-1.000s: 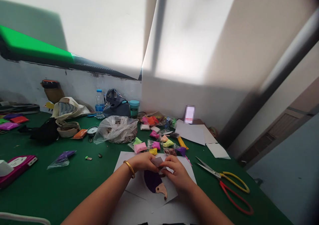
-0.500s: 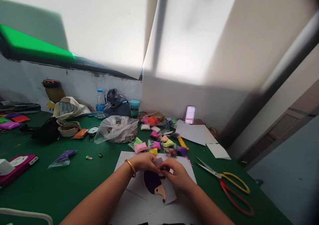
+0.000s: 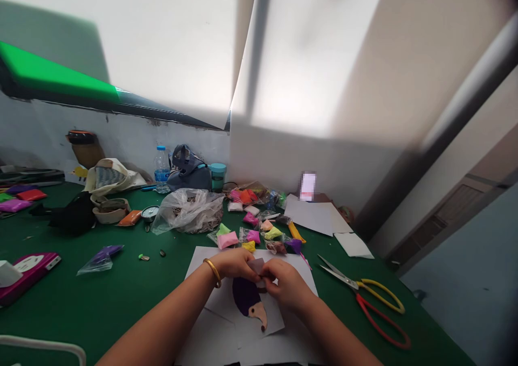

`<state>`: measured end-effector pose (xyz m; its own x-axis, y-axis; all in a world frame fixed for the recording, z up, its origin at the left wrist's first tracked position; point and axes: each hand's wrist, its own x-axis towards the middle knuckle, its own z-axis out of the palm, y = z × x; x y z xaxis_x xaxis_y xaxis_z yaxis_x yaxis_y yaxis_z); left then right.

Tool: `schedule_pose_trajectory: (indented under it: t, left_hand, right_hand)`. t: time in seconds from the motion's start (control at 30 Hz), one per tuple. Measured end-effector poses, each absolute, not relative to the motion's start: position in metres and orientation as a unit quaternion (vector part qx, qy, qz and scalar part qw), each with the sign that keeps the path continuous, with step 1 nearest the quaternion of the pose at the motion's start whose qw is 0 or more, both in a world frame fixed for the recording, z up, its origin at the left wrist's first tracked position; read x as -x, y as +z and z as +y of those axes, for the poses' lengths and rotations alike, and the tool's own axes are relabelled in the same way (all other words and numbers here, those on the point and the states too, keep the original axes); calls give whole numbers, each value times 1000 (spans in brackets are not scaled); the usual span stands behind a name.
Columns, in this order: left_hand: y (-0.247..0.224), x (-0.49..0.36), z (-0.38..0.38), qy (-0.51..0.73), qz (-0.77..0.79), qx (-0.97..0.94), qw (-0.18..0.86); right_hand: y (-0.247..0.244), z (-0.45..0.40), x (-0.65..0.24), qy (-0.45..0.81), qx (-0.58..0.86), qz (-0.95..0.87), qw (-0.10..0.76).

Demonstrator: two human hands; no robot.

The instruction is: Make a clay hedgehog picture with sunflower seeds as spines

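Observation:
A small sheet of white paper [image 3: 272, 318] carries a clay animal figure [image 3: 245, 297] with a dark purple body, a peach face and a long snout with a dark tip. My left hand [image 3: 237, 263], with a gold bangle [image 3: 213, 273] at the wrist, is closed on the sheet's upper part, a corner of which stands up between my hands. My right hand [image 3: 283, 280] pinches at the figure's upper right end, beside the left fingertips. Whatever lies between its fingers is hidden. Larger white paper [image 3: 198, 328] lies underneath.
Scissors [image 3: 356, 286] with yellow and red handles lie open on the right of the green table [image 3: 133, 301]. Beyond my hands are several clay packets [image 3: 227, 239], a clear plastic bag [image 3: 190, 210] and white sheets [image 3: 309, 215]. A magenta power strip [image 3: 36, 271] sits at left.
The sheet with the figure has shifted very slightly left and tilted a little. My right fingers have closed in tighter near the left fingertips.

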<state>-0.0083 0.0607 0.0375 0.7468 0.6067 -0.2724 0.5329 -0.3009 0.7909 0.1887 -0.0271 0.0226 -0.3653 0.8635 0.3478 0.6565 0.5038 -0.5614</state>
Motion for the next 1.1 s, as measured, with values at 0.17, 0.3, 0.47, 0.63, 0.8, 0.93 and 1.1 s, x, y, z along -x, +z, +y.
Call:
schedule_pose_trajectory:
  t: [0.17, 0.3, 0.47, 0.63, 0.8, 0.93, 1.1]
  left_hand:
    - [38, 7, 59, 32, 363, -808, 463]
    - [39, 5, 56, 32, 372, -809, 454]
    - [41, 2, 55, 35, 371, -812, 449]
    - [48, 6, 58, 26, 366, -819, 441]
    - [58, 1, 57, -6, 369, -843, 391]
    - [63, -16, 52, -24, 401, -866, 297]
    - [72, -29, 37, 45, 444, -880, 164]
  right_hand:
    - [19, -27, -187, 91, 469, -830, 288]
    - [15, -27, -185, 51, 478, -839, 255]
    - [15, -29, -184, 38, 522, -805, 278]
    - [20, -26, -200, 230, 552, -671, 438]
    - [8, -15, -212, 378, 547, -580, 471]
    - [2, -12, -206, 395, 548, -603, 424]
    - [3, -14, -204, 289, 581, -670, 360]
